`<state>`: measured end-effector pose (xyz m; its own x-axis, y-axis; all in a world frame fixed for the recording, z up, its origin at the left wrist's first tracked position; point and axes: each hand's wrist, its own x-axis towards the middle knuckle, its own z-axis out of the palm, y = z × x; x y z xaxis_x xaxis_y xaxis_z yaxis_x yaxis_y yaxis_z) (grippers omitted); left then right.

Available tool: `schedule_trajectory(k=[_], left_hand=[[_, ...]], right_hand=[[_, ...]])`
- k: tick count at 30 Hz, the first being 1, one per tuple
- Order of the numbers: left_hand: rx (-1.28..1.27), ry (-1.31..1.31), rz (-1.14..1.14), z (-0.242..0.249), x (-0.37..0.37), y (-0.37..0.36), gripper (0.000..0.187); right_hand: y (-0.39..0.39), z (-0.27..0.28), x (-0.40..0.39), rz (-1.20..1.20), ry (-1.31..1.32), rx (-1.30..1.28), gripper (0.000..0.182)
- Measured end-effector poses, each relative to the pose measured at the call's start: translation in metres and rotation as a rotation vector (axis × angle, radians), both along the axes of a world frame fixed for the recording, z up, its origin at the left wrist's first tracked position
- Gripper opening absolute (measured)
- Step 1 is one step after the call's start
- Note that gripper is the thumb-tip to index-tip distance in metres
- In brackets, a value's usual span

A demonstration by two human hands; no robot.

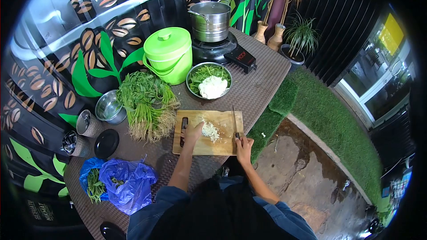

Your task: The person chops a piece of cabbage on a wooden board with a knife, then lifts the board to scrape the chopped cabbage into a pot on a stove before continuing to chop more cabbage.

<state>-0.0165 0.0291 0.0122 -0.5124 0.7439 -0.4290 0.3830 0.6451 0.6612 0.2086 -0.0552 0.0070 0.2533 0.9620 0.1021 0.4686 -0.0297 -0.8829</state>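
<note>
1. Left hand (193, 132) lies flat and open on the cutting board (224, 144), touching the chopped white pile (210, 130).
2. Right hand (243, 144) grips the knife (234, 121), blade pointing to 12 o'clock.
3. Brown woven worktop (258, 89): greens bundle (147, 102) at 10 o'clock, steel bowl (209, 80) at 12.
4. Artificial grass (329, 120) and wet stone floor (293, 169) at 3 o'clock.

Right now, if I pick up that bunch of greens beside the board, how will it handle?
The greens are long thin stems in a loose pile with no tie visible, so they would probably droop and shed strands. They look light for their bulk. Roots at the near end may drop bits on the table.
</note>
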Motion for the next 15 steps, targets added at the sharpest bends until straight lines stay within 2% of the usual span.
schedule_trajectory(k=[1, 2, 4, 6, 8, 10, 11, 13, 14, 15], left_hand=[[0.061, -0.197, -0.032, -0.004, -0.001, 0.002, 0.073], [0.062, -0.195, -0.034, -0.008, -0.001, -0.001, 0.073], [0.123, -0.522, -0.026, 0.058, 0.012, -0.025, 0.076], [0.144, -0.621, -0.012, 0.032, 0.009, -0.020, 0.069], [0.169, -0.722, 0.000, 0.033, 0.013, -0.023, 0.062], [0.140, -0.937, 0.035, 0.074, 0.024, -0.037, 0.058], [0.155, -0.936, 0.029, 0.080, 0.026, -0.040, 0.058], [0.476, -0.874, -0.219, 0.084, 0.026, -0.042, 0.055], [0.492, -0.870, -0.222, 0.073, 0.015, -0.028, 0.055], [0.492, -0.977, -0.300, 0.087, 0.007, -0.013, 0.052]], right_hand=[[-0.002, 0.001, 0.000, -0.026, 0.014, 0.012, 0.028], [-0.004, 0.002, 0.003, -0.027, 0.016, 0.013, 0.028], [-0.004, 0.009, 0.013, -0.056, 0.019, 0.032, 0.027], [-0.006, 0.025, 0.026, -0.069, 0.011, 0.048, 0.026], [-0.003, 0.041, 0.042, -0.078, -0.024, 0.014, 0.025], [0.002, 0.062, 0.057, -0.068, -0.049, 0.051, 0.025], [0.007, 0.075, 0.061, -0.068, -0.061, 0.074, 0.025], [0.022, 0.100, 0.069, -0.065, -0.072, 0.115, 0.025], [0.033, 0.111, 0.073, -0.037, -0.072, 0.155, 0.025], [0.045, 0.123, 0.077, -0.007, -0.072, 0.196, 0.025]])
